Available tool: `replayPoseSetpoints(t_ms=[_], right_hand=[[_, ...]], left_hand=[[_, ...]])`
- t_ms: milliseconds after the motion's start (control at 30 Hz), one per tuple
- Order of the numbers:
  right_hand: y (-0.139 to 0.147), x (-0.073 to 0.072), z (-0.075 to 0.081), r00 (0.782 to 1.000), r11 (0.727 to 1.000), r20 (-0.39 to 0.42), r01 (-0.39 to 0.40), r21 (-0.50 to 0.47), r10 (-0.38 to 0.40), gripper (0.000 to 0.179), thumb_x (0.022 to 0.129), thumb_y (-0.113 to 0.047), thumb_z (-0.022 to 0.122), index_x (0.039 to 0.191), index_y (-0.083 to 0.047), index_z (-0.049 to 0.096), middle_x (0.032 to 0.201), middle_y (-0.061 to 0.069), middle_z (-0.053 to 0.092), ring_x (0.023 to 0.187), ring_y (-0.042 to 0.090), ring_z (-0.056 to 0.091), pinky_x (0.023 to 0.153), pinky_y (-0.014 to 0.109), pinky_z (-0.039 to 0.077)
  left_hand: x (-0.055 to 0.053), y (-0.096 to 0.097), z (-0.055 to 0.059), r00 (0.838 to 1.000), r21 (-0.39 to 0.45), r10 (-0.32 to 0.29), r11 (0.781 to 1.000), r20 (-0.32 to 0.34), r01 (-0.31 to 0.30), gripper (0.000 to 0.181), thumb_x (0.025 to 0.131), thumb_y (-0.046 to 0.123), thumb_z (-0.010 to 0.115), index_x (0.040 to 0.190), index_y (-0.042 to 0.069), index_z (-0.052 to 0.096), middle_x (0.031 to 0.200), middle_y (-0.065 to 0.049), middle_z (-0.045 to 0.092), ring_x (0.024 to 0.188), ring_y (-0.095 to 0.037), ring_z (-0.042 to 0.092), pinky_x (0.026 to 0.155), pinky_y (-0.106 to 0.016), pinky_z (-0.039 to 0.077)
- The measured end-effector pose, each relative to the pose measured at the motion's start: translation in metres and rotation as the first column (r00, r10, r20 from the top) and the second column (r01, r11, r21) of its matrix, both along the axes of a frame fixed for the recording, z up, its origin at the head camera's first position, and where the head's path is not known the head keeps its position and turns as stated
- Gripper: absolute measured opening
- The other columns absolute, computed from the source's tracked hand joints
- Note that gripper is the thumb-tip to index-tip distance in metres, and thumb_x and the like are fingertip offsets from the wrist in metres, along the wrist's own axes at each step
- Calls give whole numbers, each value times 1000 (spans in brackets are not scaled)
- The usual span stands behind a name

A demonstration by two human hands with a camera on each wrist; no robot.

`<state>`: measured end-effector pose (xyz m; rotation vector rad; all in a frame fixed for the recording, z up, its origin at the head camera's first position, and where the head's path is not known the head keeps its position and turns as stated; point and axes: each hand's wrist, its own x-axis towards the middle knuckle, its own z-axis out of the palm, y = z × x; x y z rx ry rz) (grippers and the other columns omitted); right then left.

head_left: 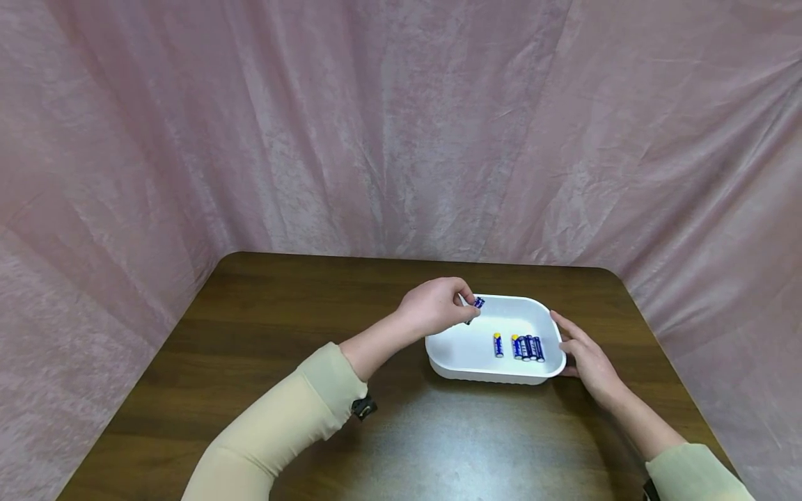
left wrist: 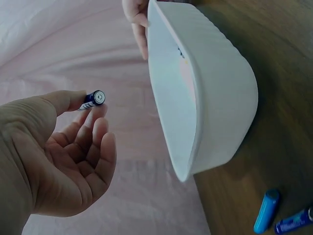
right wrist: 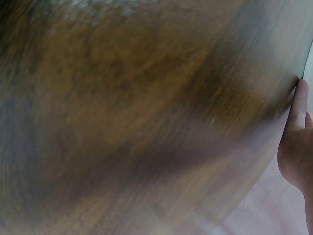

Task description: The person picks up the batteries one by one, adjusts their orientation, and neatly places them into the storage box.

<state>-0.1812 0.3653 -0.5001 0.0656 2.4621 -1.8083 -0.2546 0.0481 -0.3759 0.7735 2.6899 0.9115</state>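
Note:
A blue battery (left wrist: 93,99) is pinched between the thumb and a finger of my left hand (head_left: 434,306), raised over the left end of a white tray (head_left: 464,356). The other fingers of that hand are loosely bent. In the tray lies a single blue battery (head_left: 498,345) with a yellow end. To its right, several batteries (head_left: 528,348) form a side-by-side row. My right hand (head_left: 589,362) touches the tray's right end, its fingers extended along the outer wall. The right wrist view shows only part of that hand, with a fingertip against the tray.
In the left wrist view, a light blue battery (left wrist: 267,211) and a dark blue one (left wrist: 295,221) lie on the wooden table (head_left: 301,292) outside the tray; the head view does not show them. A pink curtain (head_left: 388,132) hangs behind the table.

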Motion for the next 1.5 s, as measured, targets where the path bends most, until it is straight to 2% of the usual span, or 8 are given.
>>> replayPoseSetpoints(t_ms=[267, 400, 600, 733, 1000, 1167, 1300, 1500], right_hand=[[0, -1, -1, 1000, 1000, -9, -7, -8, 7, 60, 106, -11, 34, 164, -19, 23, 163, 25, 25, 131, 41, 43, 79, 39, 59], [0, 0, -1, 1000, 1000, -17, -13, -15, 13, 61, 105, -10, 34, 164, -19, 23, 164, 24, 25, 127, 39, 47, 79, 40, 59], [0, 0, -2, 1000, 1000, -16, -12, -20, 12, 61, 105, -10, 35, 164, -19, 24, 163, 25, 27, 124, 34, 50, 79, 39, 59], [0, -1, -3, 1000, 1000, -18, -12, -13, 12, 61, 105, -10, 36, 164, -19, 24, 163, 25, 27, 126, 36, 49, 79, 39, 59], [0, 0, -4, 1000, 1000, -19, -14, -15, 14, 62, 104, -9, 35, 164, -19, 24, 164, 23, 24, 129, 40, 45, 79, 39, 59], [0, 1, -3, 1000, 1000, -19, -15, -11, 15, 62, 104, -10, 35, 164, -19, 24, 164, 23, 25, 129, 39, 45, 79, 39, 59], [0, 1, -2, 1000, 1000, -21, -15, -10, 15, 62, 104, -10, 36, 164, -19, 24, 163, 24, 27, 130, 39, 44, 80, 38, 58], [1, 1, -2, 999, 1000, -30, -16, -9, 16, 61, 104, -10, 36, 164, -18, 24, 163, 25, 27, 129, 37, 45, 80, 38, 58]], left_hand=[[-10, 30, -6, 999, -52, 17, 999, 36, -15, 18, 92, 42, 75, 94, 24, 71, 85, 15, 66, 79, -8, 61, 65, -29, 48], [-14, 42, -9, 997, -70, 24, 997, 76, -18, 18, 92, 42, 75, 89, 25, 72, 81, 16, 68, 80, -8, 61, 66, -28, 48], [-23, 52, -14, 980, -73, 55, 996, 193, -42, 22, 94, 39, 75, 82, 20, 75, 76, 10, 74, 74, -9, 62, 64, -27, 47], [-28, 58, -18, 970, -159, 85, 986, 230, -49, 22, 95, 38, 74, 83, 20, 78, 74, 9, 73, 73, -9, 63, 63, -27, 47], [-26, 70, -36, 972, -281, 98, 959, 214, -35, 27, 94, 38, 73, 85, 13, 80, 89, -2, 77, 66, -11, 60, 59, -27, 45], [-24, 77, -48, 970, -376, 152, 924, 192, -70, 32, 92, 41, 73, 83, 12, 80, 79, 0, 75, 55, -10, 52, 56, -28, 42], [-24, 81, -52, 962, -386, 187, 917, 199, -98, 33, 90, 41, 76, 75, 12, 75, 66, 1, 70, 52, -10, 51, 56, -29, 41], [-23, 88, -57, 954, -409, 220, 904, 204, -121, 30, 90, 40, 77, 76, 13, 74, 64, 1, 68, 46, -11, 48, 54, -28, 40]])
